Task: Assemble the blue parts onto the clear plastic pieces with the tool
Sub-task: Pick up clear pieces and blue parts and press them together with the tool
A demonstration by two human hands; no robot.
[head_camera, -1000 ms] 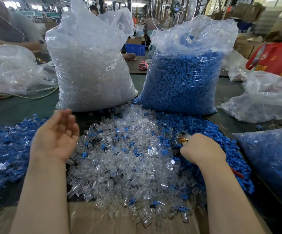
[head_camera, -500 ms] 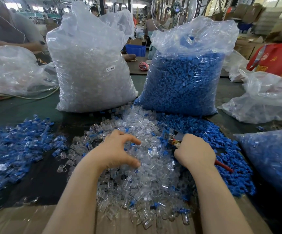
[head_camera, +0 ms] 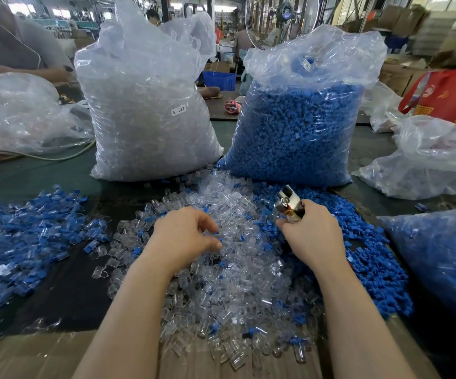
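A heap of clear plastic pieces (head_camera: 229, 272) lies in front of me, with loose blue parts (head_camera: 369, 258) heaped to its right. My left hand (head_camera: 186, 236) rests palm down on the clear heap, thumb and fingers curled into the pieces; whether it grips one is hidden. My right hand (head_camera: 313, 235) is closed around the tool (head_camera: 289, 203), shiny metal pliers whose jaws point up and away above the blue parts. Assembled blue-and-clear pieces (head_camera: 27, 236) spread across the table at the left.
Two tall bags stand behind the heaps: clear pieces (head_camera: 145, 105) at left, blue parts (head_camera: 300, 124) at right. Another bag of blue pieces (head_camera: 445, 263) sits at far right, crumpled bags (head_camera: 434, 160) beyond. Cardboard (head_camera: 30, 356) lies at the near edge. A person's arm (head_camera: 16, 69) works at back left.
My left hand swung from the left side, palm up, over onto the clear heap and turned palm down with fingers curling in. My right hand lifted the pliers' jaws up.
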